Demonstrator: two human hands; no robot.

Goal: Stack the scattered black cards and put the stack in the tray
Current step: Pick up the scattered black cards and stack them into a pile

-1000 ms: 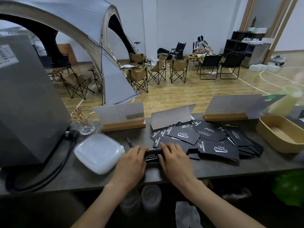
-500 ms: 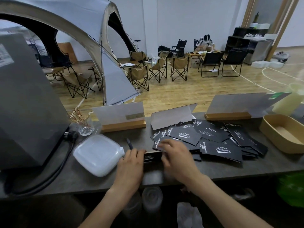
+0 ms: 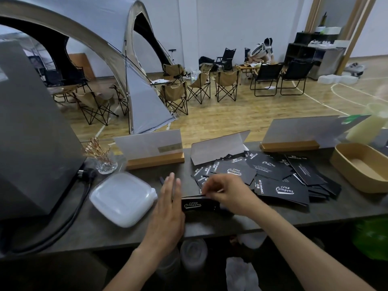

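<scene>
My right hand (image 3: 225,191) had left the small stack (image 3: 199,204) to pinch another black card; my flat left hand (image 3: 168,208) steadied it. Most cards (image 3: 281,181) remained scattered.

Two bare forearms enter from the near edge of the frame, each ending in a bare hand: the left hand (image 3: 168,208) and the right hand (image 3: 228,194). No sleeve, cuff, glove, ring, watch or bracelet shows on either limb as far as the frame reaches (the upper arms lie outside the view). Fingernails on the left hand are short and unpainted; those of the right hand are too blurred to judge.
</scene>
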